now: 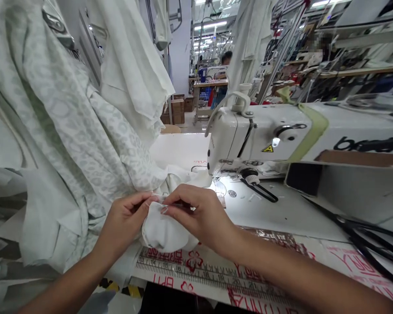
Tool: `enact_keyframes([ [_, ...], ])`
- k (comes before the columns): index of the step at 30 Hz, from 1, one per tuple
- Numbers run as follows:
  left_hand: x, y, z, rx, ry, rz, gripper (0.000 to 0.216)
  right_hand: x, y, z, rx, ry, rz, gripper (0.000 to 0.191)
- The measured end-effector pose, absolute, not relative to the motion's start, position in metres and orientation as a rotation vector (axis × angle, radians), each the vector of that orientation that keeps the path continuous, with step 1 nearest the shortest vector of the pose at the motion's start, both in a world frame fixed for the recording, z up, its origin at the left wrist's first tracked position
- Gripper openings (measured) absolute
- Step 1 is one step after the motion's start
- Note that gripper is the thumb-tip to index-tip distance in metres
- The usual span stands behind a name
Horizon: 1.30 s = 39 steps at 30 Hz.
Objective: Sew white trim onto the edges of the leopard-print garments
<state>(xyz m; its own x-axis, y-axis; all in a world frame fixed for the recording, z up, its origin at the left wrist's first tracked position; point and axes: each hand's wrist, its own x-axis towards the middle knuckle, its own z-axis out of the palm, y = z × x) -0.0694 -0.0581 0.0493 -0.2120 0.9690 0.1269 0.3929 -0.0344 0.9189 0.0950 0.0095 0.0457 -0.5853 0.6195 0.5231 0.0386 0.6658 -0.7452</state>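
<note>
The edge of a white fabric piece (165, 231) was pinched between thumb and fingers by both the left hand (126, 218) and the right hand (203, 213), near the industrial sewing machine (227, 135). Edges were apparently being aligned; for the next move, a steady, even pinch seemed required.

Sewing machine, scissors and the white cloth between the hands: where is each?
Sewing machine (263, 125), head view: its white casing.
Scissors (347, 225), head view: where the handles meet.
White cloth (166, 231), head view: its rounded lower part.
</note>
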Motion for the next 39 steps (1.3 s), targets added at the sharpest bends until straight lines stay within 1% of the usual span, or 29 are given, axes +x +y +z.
enact_keyframes([
  [4,-0.072,-0.062,0.049,1.564,1.672,1.187,0.029,0.095,0.010,0.048,-0.606,-2.043,0.917,0.003],
  [9,-0.071,-0.065,0.052,1.709,1.711,1.164,0.029,0.095,0.008,0.049,-0.602,-2.049,0.933,0.004],
  [17,-0.070,-0.069,0.054,1.983,1.706,1.149,0.025,0.094,0.008,0.046,-0.608,-2.057,0.935,0.005],
  [19,-0.070,-0.069,0.053,2.050,1.694,1.153,0.020,0.094,0.008,0.046,-0.607,-2.057,0.938,0.005],
  [22,-0.072,-0.067,0.049,2.113,1.661,1.211,0.010,0.096,0.008,0.045,-0.570,-2.067,0.961,0.004],
  [24,-0.076,-0.066,0.045,2.096,1.632,1.288,0.013,0.097,0.010,0.045,-0.526,-2.082,0.989,0.003],
  [25,-0.079,-0.065,0.042,2.085,1.604,1.333,0.017,0.098,0.010,0.044,-0.509,-2.086,0.994,0.008],
  [28,-0.087,-0.064,0.036,2.104,1.467,1.403,0.023,0.098,0.012,0.043,-0.472,-2.102,0.925,0.024],
  [29,-0.090,-0.063,0.035,2.129,1.404,1.415,0.024,0.098,0.013,0.042,-0.453,-2.119,0.881,0.025],
  [33,-0.093,-0.062,0.033,2.231,1.241,1.472,0.026,0.097,0.010,0.042,-0.358,-2.180,0.741,0.013],
  [39,-0.085,-0.065,0.028,2.265,1.234,1.576,0.026,0.095,0.006,0.042,-0.309,-2.186,0.664,0.016],
])
